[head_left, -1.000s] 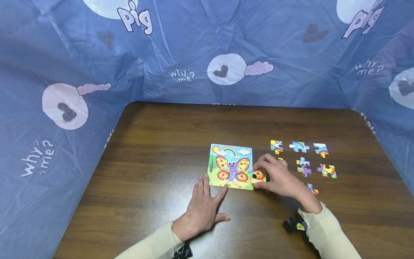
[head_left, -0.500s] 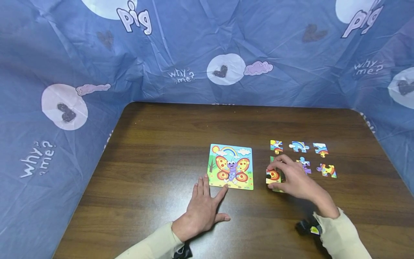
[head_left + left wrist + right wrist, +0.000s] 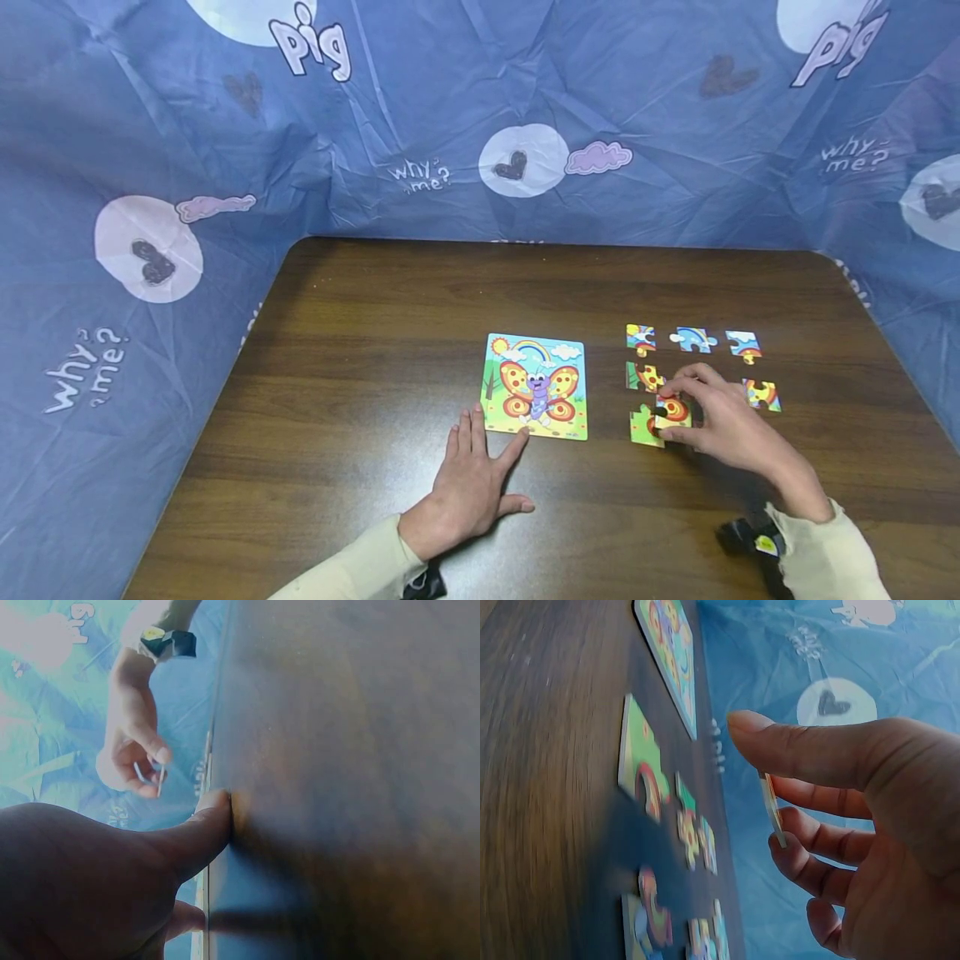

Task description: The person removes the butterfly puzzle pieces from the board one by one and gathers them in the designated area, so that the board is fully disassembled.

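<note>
Table (image 3: 375, 333) bears seven loose pieces (image 3: 693, 338)

"pig" and "why? me?" printed on the blue cloth backdrop (image 3: 450, 100)

1. The left hand (image 3: 82, 885) is seen close up and in shadow at the lower left, with its thumb (image 3: 202, 821) stretched out and pressed against the dark wooden counter (image 3: 352, 772).
2. The right hand (image 3: 135, 754) is seen farther off, at the upper left, apart from the left hand.
3. A thin puzzle piece (image 3: 160, 780) is pinched edge-on between the right hand's thumb and fingers.
4. A dark wrist strap (image 3: 169, 643) is worn above the right hand.
5. A blue printed sheet (image 3: 52, 712) is seen behind both hands.
</note>
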`<state>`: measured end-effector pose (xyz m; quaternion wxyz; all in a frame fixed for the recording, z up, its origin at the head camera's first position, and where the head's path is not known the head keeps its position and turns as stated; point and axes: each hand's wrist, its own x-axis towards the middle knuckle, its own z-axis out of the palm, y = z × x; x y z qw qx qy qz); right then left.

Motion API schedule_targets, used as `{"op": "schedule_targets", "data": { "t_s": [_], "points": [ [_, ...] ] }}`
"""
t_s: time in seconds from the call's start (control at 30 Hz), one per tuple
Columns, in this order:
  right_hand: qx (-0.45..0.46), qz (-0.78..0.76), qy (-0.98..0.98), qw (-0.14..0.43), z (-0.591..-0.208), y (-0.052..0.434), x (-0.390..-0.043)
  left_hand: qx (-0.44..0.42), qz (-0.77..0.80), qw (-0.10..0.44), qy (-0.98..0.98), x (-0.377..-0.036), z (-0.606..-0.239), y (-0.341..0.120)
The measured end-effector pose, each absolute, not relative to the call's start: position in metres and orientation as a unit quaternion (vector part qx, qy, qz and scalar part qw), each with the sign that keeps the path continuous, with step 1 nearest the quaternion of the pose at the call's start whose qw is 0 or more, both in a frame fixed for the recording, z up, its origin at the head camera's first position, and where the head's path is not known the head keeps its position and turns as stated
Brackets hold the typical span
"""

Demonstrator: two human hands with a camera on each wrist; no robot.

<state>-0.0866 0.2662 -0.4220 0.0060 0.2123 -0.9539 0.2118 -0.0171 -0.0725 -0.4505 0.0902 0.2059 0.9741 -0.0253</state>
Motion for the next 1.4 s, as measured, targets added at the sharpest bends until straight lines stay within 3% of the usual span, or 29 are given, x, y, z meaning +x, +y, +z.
{"op": "schedule_targets", "data": {
  "t_s": [0.77, 1.4],
  "points": [
    [0.164, 0.193, -0.965, 0.063, -0.427, 0.336, -0.068, 0.203, -0.017, 0.099, 0.974, -0.017, -0.450, -0.073],
    [0.130, 0.180, -0.974, 0.050, -0.441, 0.375, -0.058, 0.204, -0.026, 0.097, 0.974, -0.018, -0.452, -0.072]
  ]
}}
